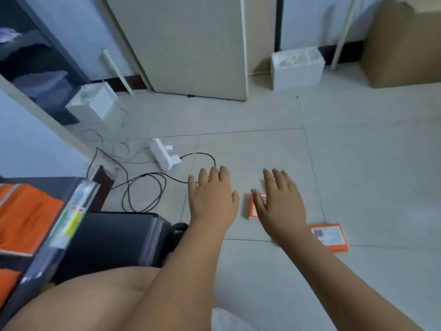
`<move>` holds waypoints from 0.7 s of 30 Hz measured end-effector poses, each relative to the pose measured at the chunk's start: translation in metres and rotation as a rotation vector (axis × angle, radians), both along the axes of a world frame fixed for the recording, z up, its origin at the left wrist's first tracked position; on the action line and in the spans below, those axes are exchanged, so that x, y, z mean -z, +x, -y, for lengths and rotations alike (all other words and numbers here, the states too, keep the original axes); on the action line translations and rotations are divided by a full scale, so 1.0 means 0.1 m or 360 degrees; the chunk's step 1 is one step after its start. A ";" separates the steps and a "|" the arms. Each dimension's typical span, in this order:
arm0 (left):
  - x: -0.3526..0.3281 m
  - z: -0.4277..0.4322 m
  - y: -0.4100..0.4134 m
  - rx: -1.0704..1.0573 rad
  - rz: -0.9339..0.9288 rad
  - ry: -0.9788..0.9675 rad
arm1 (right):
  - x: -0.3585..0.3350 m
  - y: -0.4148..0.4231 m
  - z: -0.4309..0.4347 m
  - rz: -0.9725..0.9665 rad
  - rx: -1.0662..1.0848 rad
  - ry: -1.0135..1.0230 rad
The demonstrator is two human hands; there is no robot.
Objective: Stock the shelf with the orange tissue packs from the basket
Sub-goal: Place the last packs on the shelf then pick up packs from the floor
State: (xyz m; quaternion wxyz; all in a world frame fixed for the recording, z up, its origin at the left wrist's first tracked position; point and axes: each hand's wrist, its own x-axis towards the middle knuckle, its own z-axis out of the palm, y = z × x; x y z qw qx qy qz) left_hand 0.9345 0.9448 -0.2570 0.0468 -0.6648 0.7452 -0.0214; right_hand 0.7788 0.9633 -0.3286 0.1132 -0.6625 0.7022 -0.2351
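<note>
Both hands are held flat over the tiled floor with fingers straight and spread, and nothing is gripped by either. The left hand (212, 197) is poised near a looped black cable (145, 187) that runs to a white power strip (163, 156). The right hand (281, 206) is stretched over one orange tissue pack (253, 207), which lies on the floor partly hidden by the thumb; whether it is touched cannot be told. A second pack (330, 236) lies label up just beside the right forearm. More orange packs (28, 211) are stacked on the shelf (71, 218) at the lower left, with a dark basket (114, 237) beside it. The second pack is likely to be overlooked or brushed aside by the forearm. A soft pack pinched at one edge may sag and be dropped. The cable could be snagged by the left hand and the power strip dragged.
</note>
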 end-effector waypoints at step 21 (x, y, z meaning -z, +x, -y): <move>2.79 1.02 -0.88 -0.0144 -0.0226 0.1101 | 2.21 -0.51 0.11 -0.0100 0.0433 0.1109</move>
